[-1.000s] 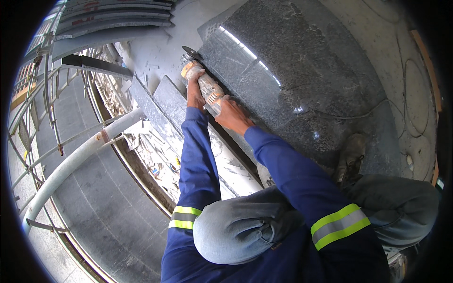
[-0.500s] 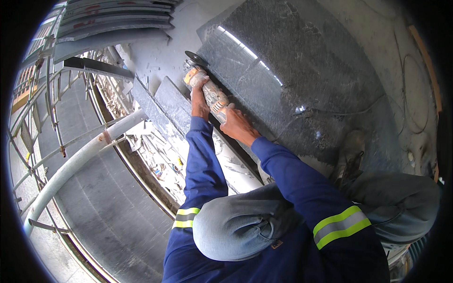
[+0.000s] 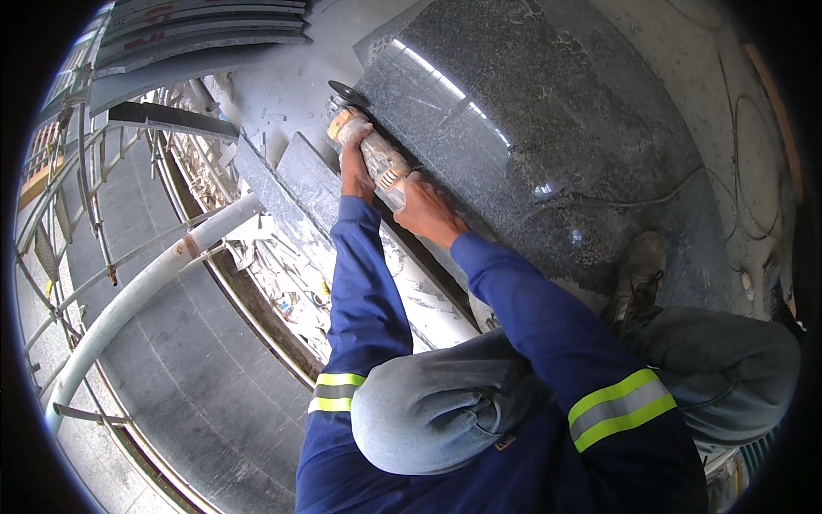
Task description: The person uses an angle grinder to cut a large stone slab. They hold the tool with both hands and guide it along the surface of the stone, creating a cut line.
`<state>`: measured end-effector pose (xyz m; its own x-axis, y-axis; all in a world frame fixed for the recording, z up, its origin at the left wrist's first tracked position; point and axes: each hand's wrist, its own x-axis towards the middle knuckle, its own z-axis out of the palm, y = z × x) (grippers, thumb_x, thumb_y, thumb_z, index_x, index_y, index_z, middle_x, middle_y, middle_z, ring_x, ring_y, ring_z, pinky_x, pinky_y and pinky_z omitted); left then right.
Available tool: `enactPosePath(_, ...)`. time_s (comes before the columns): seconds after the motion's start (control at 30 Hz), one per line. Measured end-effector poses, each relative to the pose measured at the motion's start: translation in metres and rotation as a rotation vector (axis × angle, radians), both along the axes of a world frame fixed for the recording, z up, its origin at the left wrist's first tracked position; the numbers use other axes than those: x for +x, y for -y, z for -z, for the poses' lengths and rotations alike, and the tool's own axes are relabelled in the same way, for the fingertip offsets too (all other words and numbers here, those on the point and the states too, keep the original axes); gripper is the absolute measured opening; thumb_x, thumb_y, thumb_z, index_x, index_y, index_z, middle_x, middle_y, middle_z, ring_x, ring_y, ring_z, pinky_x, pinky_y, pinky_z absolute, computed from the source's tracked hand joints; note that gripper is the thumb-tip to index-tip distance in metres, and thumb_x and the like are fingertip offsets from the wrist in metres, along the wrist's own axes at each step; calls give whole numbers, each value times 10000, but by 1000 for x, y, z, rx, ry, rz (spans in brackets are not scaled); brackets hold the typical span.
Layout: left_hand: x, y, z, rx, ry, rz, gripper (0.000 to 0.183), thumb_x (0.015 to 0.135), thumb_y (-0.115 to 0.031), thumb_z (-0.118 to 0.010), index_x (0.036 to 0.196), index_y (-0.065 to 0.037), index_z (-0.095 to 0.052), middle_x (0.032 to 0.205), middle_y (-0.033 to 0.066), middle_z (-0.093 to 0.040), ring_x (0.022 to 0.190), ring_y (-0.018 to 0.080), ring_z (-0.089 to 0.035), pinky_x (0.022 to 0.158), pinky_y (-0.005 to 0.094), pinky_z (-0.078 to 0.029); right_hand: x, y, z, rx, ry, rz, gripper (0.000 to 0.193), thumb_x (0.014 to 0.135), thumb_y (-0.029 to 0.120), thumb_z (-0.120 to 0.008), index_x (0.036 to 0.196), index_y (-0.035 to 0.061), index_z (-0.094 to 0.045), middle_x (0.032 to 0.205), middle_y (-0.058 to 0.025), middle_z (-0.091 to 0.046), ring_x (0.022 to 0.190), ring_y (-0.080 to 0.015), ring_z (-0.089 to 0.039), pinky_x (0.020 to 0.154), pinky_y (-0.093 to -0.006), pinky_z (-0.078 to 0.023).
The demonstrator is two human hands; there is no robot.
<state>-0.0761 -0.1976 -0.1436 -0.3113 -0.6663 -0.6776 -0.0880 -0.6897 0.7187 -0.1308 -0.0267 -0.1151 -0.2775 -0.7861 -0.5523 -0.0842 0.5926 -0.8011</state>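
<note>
Both my hands grip a dusty orange angle grinder (image 3: 385, 160). My left hand (image 3: 355, 167) is wrapped round its body near the front. My right hand (image 3: 428, 210) is closed round its rear end. At the tool's far end, the dark cutting disc (image 3: 349, 92) sits by the left edge of a large dark grey stone slab (image 3: 548, 111). Whether the disc touches the stone I cannot tell. The slab has a dusty, scratched surface with bright reflections. A cable (image 3: 634, 204) runs across the slab to the right.
Several stacked dark slabs (image 3: 197, 38) lie at the far left. Narrow stone strips (image 3: 304, 176) lie left of the grinder. A curved pale pipe (image 3: 145, 295) and scaffold poles (image 3: 94, 197) stand on the left, with rubble (image 3: 274, 274) beside them. My boot (image 3: 638, 270) rests on the slab.
The grinder and both hands have shifted slightly left and away from me in the picture. Dust over the slab looks thinner, and my boot shows more clearly.
</note>
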Motion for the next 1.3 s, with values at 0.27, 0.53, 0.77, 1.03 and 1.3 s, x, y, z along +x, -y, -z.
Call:
enactPosePath(0.27, -7, 7, -1, 18, -1, 26, 311, 827, -241, -676, 1032, -57, -532, 712, 117, -598, 565, 285, -634, 547, 441, -582, -4, 15, 11, 8, 26, 16, 551, 773, 120, -634, 1237, -124, -465, 1127, -357, -633, 1089, -484, -623, 934, -494, -521)
enactPosePath(0.53, -7, -25, -18, 5, -13, 10, 314, 838, -229, -669, 1043, -40, -523, 712, 122, -604, 567, 279, -642, 542, 431, -583, -2, -18, -5, -9, 32, -5, 669, 773, 99, -609, 1313, -206, -358, 1129, -388, -616, 1085, -497, -622, 939, -494, -521)
enactPosePath(0.77, -1, -30, -15, 8, 13, 16, 341, 830, -244, -685, 1046, -28, -532, 746, 132, -617, 594, 285, -657, 561, 422, -584, 2, -28, -16, 34, 15, 28, 446, 784, 49, -601, 1180, -109, -471, 1131, -355, -631, 1078, -491, -628, 935, -515, -515)
enactPosePath(1.03, -4, -22, -9, 32, 6, 3, 310, 829, -228, -680, 1038, -42, -547, 737, 125, -621, 579, 286, -644, 557, 432, -579, 5, -19, 4, -17, 0, 52, 460, 748, 93, -639, 1124, -107, -465, 1045, -378, -640, 1021, -522, -628, 891, -536, -525)
enactPosePath(1.3, -3, 5, 2, 18, -12, 38, 331, 821, -247, -680, 1049, -50, -543, 729, 120, -604, 589, 293, -642, 567, 440, -582, 5, 9, 22, -27, -17, 8, 482, 743, 91, -634, 1149, -140, -516, 1044, -378, -644, 1036, -490, -640, 888, -507, -535)
